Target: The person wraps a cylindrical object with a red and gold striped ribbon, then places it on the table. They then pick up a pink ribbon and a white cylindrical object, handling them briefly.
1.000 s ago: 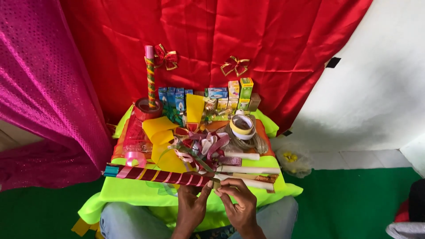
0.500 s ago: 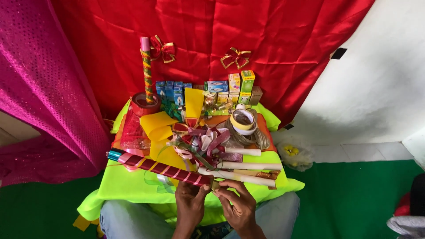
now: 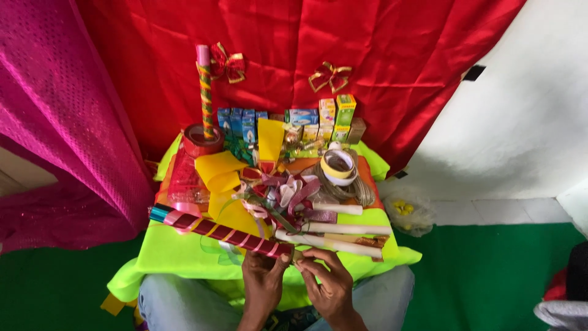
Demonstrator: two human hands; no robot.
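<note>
red striped ribbon-wrapped stick (image 3: 223, 232), left hand (image 3: 262, 283) grip clamped on its end, right hand (image 3: 329, 283) fingers seemingly pinching there

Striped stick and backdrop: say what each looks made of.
Striped stick, gripped at its end by left hand and right hand: probably a rod wrapped in glossy ribbon, given the shiny spiral bands. Red backdrop: satin-like cloth, folds catching light.
</note>
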